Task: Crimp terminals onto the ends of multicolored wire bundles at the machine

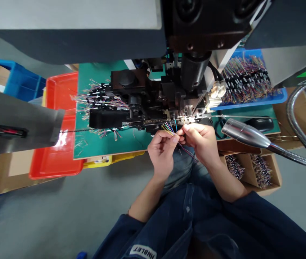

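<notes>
My left hand [164, 149] pinches a small bundle of thin coloured wires [170, 128], whose yellow, green, blue and pink ends fan out above the fingertips. Close beside it, my right hand [200, 140] is closed, thumb and forefinger together at the same bundle; its fingers seem to grip one of the wires, though the exact spot is hidden. The other end of the bundle hangs below the hands toward my lap. Just beyond the fingertips is the lit working point of a black crimping machine [166, 97]. A metal terminal strip [74, 131] runs into it from the left.
Piles of wire bundles lie on the green table [96, 145] and in a blue tray [274, 95] at right. A lamp [246, 133] on a flexible neck points at the machine. Red trays [58, 154] stand left; a cardboard box [273, 172] with more bundles sits lower right.
</notes>
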Motion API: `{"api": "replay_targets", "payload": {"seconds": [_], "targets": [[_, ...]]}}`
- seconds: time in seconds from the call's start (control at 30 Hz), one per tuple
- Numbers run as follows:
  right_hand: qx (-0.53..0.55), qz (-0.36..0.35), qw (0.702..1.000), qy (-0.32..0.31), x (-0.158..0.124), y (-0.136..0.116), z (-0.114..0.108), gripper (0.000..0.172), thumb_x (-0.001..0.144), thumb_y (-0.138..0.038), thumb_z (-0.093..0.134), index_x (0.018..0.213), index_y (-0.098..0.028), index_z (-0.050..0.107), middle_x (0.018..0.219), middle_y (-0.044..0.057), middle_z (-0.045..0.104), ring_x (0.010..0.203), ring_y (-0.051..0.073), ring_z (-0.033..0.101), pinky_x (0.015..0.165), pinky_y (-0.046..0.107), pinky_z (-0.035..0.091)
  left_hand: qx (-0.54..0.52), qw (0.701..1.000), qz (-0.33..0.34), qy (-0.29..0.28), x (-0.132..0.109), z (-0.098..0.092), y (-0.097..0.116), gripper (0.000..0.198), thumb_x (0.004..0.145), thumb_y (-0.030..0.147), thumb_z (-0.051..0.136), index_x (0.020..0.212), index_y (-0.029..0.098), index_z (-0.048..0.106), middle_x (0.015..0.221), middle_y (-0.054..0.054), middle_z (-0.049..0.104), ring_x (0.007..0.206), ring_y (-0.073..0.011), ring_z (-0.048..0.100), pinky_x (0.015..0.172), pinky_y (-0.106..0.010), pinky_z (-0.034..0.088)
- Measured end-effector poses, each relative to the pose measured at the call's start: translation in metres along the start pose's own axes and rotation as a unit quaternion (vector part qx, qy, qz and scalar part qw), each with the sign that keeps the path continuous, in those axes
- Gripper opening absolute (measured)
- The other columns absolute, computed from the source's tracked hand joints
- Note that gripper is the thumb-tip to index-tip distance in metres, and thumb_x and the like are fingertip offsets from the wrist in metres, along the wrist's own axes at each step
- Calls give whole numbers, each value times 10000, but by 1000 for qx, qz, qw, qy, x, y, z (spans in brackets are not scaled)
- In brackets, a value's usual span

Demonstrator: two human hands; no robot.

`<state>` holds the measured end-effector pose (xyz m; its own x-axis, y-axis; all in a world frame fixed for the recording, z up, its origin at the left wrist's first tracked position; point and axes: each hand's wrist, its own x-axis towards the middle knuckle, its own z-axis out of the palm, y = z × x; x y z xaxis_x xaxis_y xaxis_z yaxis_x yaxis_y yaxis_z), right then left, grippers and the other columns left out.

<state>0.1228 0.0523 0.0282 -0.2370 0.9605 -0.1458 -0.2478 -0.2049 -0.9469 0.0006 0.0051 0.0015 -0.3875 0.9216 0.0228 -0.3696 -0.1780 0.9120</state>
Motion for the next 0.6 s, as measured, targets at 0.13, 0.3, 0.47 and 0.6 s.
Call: {"api": "replay_targets", "payload": {"seconds": [0.13,0.3,0.47,0.6], "targets": [[-1,-1,1000,-8,1,0,-1,362,1024,-554,802,888,-228,884,559,-46,524,508,107,406,537,282,455,7,1000,-3,4,0,1,1,192,993,356,862,948,243,713,892,12,782,764,-140,782,742,-304,669],[-5,-16,1000,-16,2,-2,0,359,1020,-547,810,880,-227,886,594,-29,591,503,97,427,485,262,383,10,1000,-3,11,0,1,1,217,975,370,879,932,238,712,880,12,772,758,-138,765,752,-303,663],[-41,-61,997,-5,-5,-8,3,311,1013,-508,809,904,-229,892,661,-5,692,550,122,550,552,287,526,27,999,-10,15,-3,-2,2,255,946,400,903,904,230,717,879,2,761,773,-147,746,752,-299,643],[-106,-129,986,-4,-14,-13,4,222,1032,-410,798,972,-219,895,724,12,757,620,141,645,579,290,533,26,1000,-12,3,-10,-3,6,264,946,416,902,890,230,724,858,-8,772,775,-163,746,741,-304,632]]}}
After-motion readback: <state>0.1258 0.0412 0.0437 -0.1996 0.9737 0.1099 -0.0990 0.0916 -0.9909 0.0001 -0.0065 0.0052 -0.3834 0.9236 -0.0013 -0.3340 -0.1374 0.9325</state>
